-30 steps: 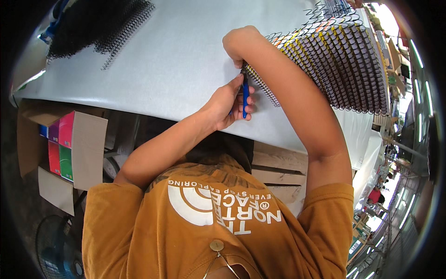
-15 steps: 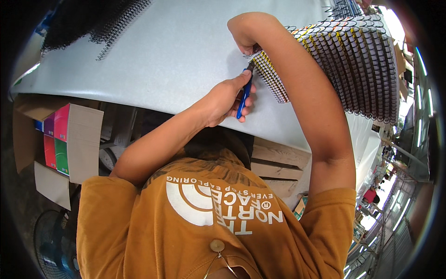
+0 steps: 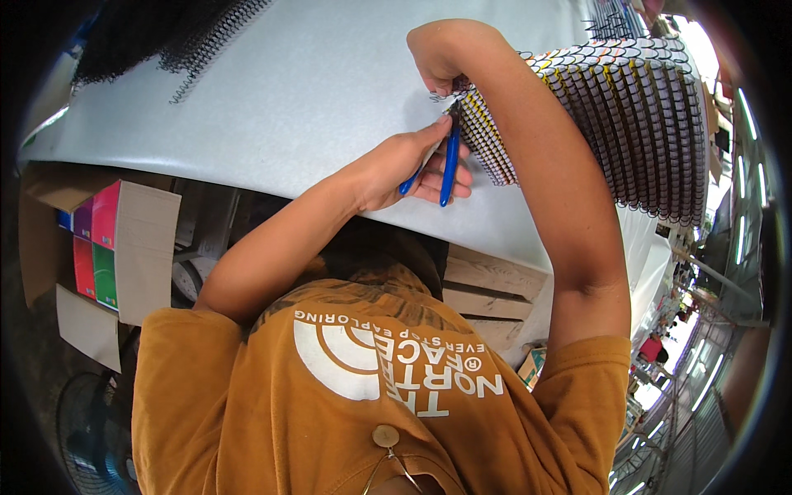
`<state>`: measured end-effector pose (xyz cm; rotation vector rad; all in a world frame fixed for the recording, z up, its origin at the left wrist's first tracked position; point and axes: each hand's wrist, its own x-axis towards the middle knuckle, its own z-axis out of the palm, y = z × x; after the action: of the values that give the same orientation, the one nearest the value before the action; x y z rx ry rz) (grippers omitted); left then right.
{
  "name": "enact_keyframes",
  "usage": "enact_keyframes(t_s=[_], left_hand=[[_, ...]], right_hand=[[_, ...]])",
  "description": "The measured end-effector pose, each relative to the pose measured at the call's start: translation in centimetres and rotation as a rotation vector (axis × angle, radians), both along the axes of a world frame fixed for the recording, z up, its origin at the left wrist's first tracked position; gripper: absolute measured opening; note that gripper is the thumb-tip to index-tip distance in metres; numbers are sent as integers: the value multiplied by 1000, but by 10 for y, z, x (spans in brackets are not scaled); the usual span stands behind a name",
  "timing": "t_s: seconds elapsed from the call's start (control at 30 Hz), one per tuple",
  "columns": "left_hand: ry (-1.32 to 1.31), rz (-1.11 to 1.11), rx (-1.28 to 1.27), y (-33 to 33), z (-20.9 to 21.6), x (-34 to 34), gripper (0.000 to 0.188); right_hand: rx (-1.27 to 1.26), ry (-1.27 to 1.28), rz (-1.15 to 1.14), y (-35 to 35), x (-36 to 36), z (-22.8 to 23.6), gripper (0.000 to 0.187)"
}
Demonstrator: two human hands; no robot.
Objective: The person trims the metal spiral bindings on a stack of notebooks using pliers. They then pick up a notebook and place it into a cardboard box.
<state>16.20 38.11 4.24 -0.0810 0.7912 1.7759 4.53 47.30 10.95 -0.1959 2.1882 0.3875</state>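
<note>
While both forearms reach over the pale desk (image 3: 289, 107), I observe, from my remote post, two contrasting poses. The left arm runs diagonally up and to the right, its wrist nearly straight; the left hand (image 3: 398, 165), palm turned partly upward, holds blue-handled pliers (image 3: 450, 165) with handles spread, thumb along the upper part, fingers extended behind. The right arm rises from a bent elbow, and its wrist folds sharply, so that the right hand (image 3: 435, 59) points downward, fingers curled near the pliers' tip; its fingertips are hidden, and I cannot tell how firmly they close. The spiral-bound stack (image 3: 635, 136), with black coils, lies on the desk at upper right, partly behind the right forearm, its near corner just beside the tip. Loose black coils (image 3: 157, 41) lie at upper left.
</note>
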Motion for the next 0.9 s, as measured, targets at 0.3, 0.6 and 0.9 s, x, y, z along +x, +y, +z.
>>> enact_keyframes(t_s=[0.3, 0.6, 0.9], left_hand=[[76, -105, -6, -13, 4, 4, 55], [85, -97, 23, -13, 5, 0, 57], [28, -46, 54, -4, 1, -3, 55]], right_hand=[[133, -87, -47, -16, -1, 29, 19], [27, -193, 58, -4, -7, 23, 28], [-41, -271, -35, 4, -18, 13, 33]])
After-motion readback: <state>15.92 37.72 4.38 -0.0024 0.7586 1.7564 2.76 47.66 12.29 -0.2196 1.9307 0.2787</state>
